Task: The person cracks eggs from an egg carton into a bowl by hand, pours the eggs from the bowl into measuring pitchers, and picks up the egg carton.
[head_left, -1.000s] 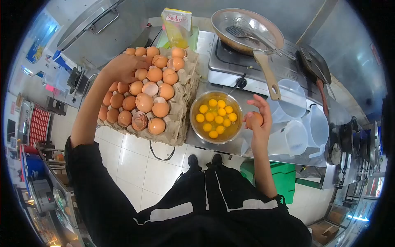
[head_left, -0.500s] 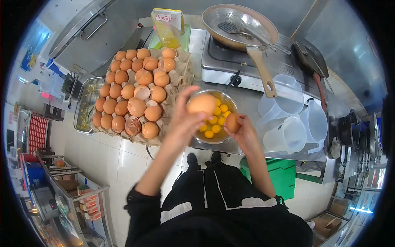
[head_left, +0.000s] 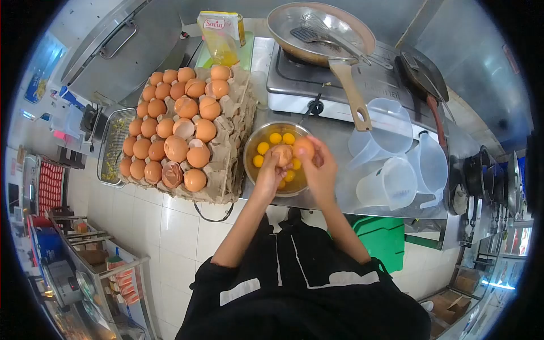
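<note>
Over the metal bowl (head_left: 251, 177) my two hands are close together, each holding a brown egg. My left hand (head_left: 268, 178) is closed round one egg (head_left: 281, 154). In my right hand (head_left: 320, 173) is the other egg (head_left: 303, 147), held beside the first. The two eggs are touching or nearly so. Several yolks (head_left: 275, 138) lie in the bowl, partly hidden by my hands. To the left stands a stacked cardboard egg tray (head_left: 229, 141) with whole eggs and some cracked shells (head_left: 172, 174).
Behind the bowl stands a gas stove (head_left: 289, 102) with a pan (head_left: 357, 34) whose handle reaches forward. Clear plastic jugs (head_left: 391, 184) are at the right. A Sovia carton (head_left: 226, 25) stands at the back left, and a wire basket (head_left: 116, 144) beside the tray.
My left hand went from the egg tray to the bowl, bringing an egg. My right hand moved left over the bowl with its egg, and the two eggs came together.
</note>
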{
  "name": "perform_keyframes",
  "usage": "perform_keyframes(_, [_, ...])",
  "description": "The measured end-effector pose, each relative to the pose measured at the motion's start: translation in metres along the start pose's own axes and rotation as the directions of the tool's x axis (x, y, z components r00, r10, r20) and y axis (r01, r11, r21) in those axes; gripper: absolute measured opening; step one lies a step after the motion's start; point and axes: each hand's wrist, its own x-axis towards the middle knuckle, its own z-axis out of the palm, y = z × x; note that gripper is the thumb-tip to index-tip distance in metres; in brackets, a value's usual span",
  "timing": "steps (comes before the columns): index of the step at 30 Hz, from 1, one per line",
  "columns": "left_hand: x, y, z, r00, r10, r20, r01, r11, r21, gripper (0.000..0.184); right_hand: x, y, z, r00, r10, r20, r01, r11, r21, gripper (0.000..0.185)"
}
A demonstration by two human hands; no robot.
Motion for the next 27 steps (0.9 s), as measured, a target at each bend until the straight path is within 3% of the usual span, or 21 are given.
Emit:
perform_keyframes(1, [-0.001,0.008,0.001,1.000,-0.010,0.003,0.010,0.990,0.143,0.035,0.005,0.005,-0.005,0.992,0.127,-0.026,-0.118,0.966,0.231,0.045])
perform_keyframes(2, [0.000,0.013,0.001,1.000,-0.021,0.008,0.018,0.959,0.282,0.035,0.010,0.008,-0.012,0.991,0.129,-0.026,-0.120,0.965,0.231,0.045])
perform_keyframes(3, [0.001,0.014,0.000,1.000,-0.024,0.006,0.021,0.959,0.282,0.035,0.016,0.007,-0.019,0.949,0.291,0.117,-0.311,0.923,0.226,0.045])
perform_keyframes(4, [0.002,0.016,-0.001,0.999,0.026,0.033,-0.037,0.909,0.416,0.035,0.022,0.007,-0.022,0.863,0.436,0.255,-0.487,0.851,0.196,0.044])
perform_keyframes(5, [0.004,0.018,-0.001,0.995,0.074,0.068,-0.099,0.837,0.539,0.036,0.027,0.006,-0.022,0.865,0.433,0.253,-0.484,0.852,0.198,0.044])
perform_keyframes(7, [0.012,0.018,-0.005,0.984,0.104,0.147,-0.170,0.804,0.570,0.036,0.034,-0.012,-0.018,0.770,0.412,0.487,-0.350,0.911,-0.217,0.043])
perform_keyframes(11, [0.024,0.021,-0.005,0.930,0.132,0.342,-0.337,0.675,0.656,0.036,0.041,0.004,-0.016,0.755,0.337,0.562,-0.354,0.932,-0.082,0.042])
perform_keyframes(12, [0.025,0.023,-0.005,0.931,0.134,0.341,-0.337,0.675,0.656,0.036,0.041,0.010,-0.015,0.816,0.247,0.523,-0.231,0.968,-0.097,0.042])
perform_keyframes(14, [0.025,0.026,-0.004,0.858,0.215,0.466,-0.514,0.347,0.785,0.037,0.039,0.021,-0.015,0.861,0.150,0.486,-0.105,0.987,-0.119,0.041])
perform_keyframes(15, [0.025,0.024,-0.004,0.859,0.218,0.463,-0.512,0.348,0.786,0.037,0.037,0.020,-0.013,0.901,0.073,0.427,0.006,0.984,-0.181,0.040])
perform_keyframes(16, [0.025,0.022,-0.004,0.840,0.257,0.478,-0.534,0.231,0.813,0.039,0.036,0.019,-0.010,0.928,-0.013,0.372,0.113,0.962,-0.247,0.039])
perform_keyframes(17, [0.025,0.020,-0.004,0.817,0.293,0.497,-0.545,0.111,0.831,0.042,0.034,0.017,-0.011,0.926,-0.014,0.376,0.115,0.963,-0.245,0.039])
perform_keyframes(19, [0.017,0.028,0.004,0.840,0.276,0.468,-0.510,0.103,0.854,0.043,0.029,0.001,-0.012,0.952,0.028,0.306,0.152,0.823,-0.548,0.043])
perform_keyframes(20, [0.013,0.031,0.007,0.860,0.259,0.440,-0.476,0.094,0.874,0.044,0.026,0.002,-0.012,0.950,0.027,0.310,0.155,0.823,-0.547,0.043])
perform_keyframes(21, [0.012,0.031,0.008,0.861,0.262,0.435,-0.472,0.094,0.877,0.044,0.023,0.004,-0.013,0.946,-0.120,0.300,0.287,0.736,-0.613,0.045])
perform_keyframes(22, [0.011,0.031,0.009,0.814,0.303,0.496,-0.513,-0.027,0.858,0.045,0.021,0.004,-0.012,0.914,-0.268,0.304,0.405,0.623,-0.669,0.047])
perform_keyframes(23, [0.009,0.031,0.010,0.761,0.336,0.555,-0.538,-0.152,0.829,0.046,0.019,0.002,-0.012,0.909,-0.273,0.315,0.416,0.625,-0.660,0.047])
perform_keyframes(24, [0.005,0.032,0.014,0.763,0.349,0.544,-0.525,-0.157,0.836,0.046,0.017,-0.004,-0.010,0.911,-0.298,0.286,0.412,0.668,-0.620,0.048])
perform_keyframes(26, [-0.005,0.041,0.022,0.724,0.425,0.544,-0.621,0.057,0.782,0.048,0.016,-0.018,-0.001,0.905,-0.325,0.273,0.424,0.713,-0.558,0.050])
perform_keyframes(27, [-0.013,0.054,0.024,0.726,0.437,0.531,-0.610,0.051,0.791,0.048,0.016,-0.028,0.003,0.917,-0.300,0.263,0.388,0.826,-0.410,0.055])
